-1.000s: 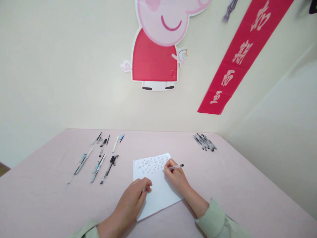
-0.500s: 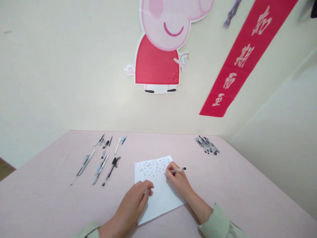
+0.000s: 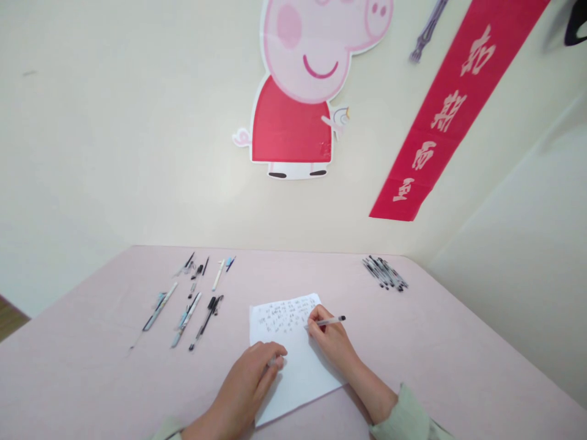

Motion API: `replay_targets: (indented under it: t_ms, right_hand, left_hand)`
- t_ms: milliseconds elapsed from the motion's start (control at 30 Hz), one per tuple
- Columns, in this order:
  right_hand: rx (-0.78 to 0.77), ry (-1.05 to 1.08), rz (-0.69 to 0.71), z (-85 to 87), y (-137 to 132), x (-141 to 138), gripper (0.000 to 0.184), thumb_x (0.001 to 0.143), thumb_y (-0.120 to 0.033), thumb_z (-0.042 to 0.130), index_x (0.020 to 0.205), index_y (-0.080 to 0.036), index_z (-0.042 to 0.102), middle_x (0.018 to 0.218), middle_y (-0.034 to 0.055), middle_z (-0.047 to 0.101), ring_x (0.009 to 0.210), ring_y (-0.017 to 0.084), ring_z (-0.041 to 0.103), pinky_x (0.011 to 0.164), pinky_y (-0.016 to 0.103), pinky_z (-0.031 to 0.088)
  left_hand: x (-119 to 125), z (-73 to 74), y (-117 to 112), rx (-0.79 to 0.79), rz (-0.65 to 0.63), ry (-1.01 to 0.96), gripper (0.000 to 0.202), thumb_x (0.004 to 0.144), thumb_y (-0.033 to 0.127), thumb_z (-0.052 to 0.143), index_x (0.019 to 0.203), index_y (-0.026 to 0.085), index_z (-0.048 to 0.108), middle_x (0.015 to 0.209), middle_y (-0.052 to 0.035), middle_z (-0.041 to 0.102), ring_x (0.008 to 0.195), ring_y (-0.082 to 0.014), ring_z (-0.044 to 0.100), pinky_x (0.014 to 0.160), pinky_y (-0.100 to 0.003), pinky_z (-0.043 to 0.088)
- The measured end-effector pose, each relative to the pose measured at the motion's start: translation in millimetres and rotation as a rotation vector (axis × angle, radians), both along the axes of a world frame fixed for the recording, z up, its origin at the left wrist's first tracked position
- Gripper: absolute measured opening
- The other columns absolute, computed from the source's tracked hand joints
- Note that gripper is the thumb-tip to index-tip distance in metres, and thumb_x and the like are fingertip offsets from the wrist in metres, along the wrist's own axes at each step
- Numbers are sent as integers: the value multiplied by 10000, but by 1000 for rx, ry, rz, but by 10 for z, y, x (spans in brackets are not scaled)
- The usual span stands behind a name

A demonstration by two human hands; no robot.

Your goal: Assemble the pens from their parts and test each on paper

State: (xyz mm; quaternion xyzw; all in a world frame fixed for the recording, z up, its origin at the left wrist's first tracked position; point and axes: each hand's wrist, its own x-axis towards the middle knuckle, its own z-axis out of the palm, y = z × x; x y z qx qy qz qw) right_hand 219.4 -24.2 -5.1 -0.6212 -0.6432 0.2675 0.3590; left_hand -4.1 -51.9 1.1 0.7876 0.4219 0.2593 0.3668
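Observation:
A white sheet of paper (image 3: 298,391) lies on the table, its upper part covered with rows of small dark handwriting. My right hand (image 3: 332,342) is closed around a clear-barrelled pen (image 3: 329,321) with a black end, its tip at the written lines near the right side of the sheet. My left hand (image 3: 252,376) rests on the sheet's left edge, fingers curled. Between its thumb and fingers shows a small translucent piece, apparently a pen cap (image 3: 273,361), mostly hidden.
On the pink-covered table (image 3: 413,373), several pens and pen parts (image 3: 183,318) lie spread out at the left. A heap of pens (image 3: 385,272) lies at the back right. Behind the table is a wall with a pig cutout (image 3: 293,128) and a red banner (image 3: 440,122).
The whole view has shifted slightly, so the table sits a little lower in it. Both hands keep nearly the same place on the paper, with the pen still in my right hand.

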Motion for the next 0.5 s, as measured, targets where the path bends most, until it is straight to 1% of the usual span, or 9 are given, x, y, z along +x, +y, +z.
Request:
replay_targets:
  t_ms: [133, 300, 500]
  right_hand:
    - [3, 2, -2, 18, -3, -8, 113, 822, -279, 453, 725, -230, 484, 633, -43, 513, 605, 142, 499, 613, 246, 373]
    - [38, 2, -9, 29, -7, -16, 109, 804, -259, 461, 701, -228, 479, 610, -46, 500, 598, 144, 507, 598, 242, 371]
    - [16, 3, 0, 21, -15, -17, 126, 829, -292, 450, 719, -232, 464, 628, -43, 480, 610, 148, 494, 609, 248, 372]
  left_hand:
    - [11, 19, 0, 15, -6, 6, 292, 954, 375, 381, 976, 224, 630, 997, -73, 682, 953, -224, 604, 869, -348, 458]
    - [9, 53, -17, 20, -2, 11, 310, 958, 380, 366, 956, 222, 633, 968, -74, 684, 922, -221, 611, 852, -341, 467]
    - [8, 66, -19, 23, -2, 30, 287, 952, 355, 382, 959, 223, 636, 976, -74, 688, 924, -220, 616, 853, -340, 469]
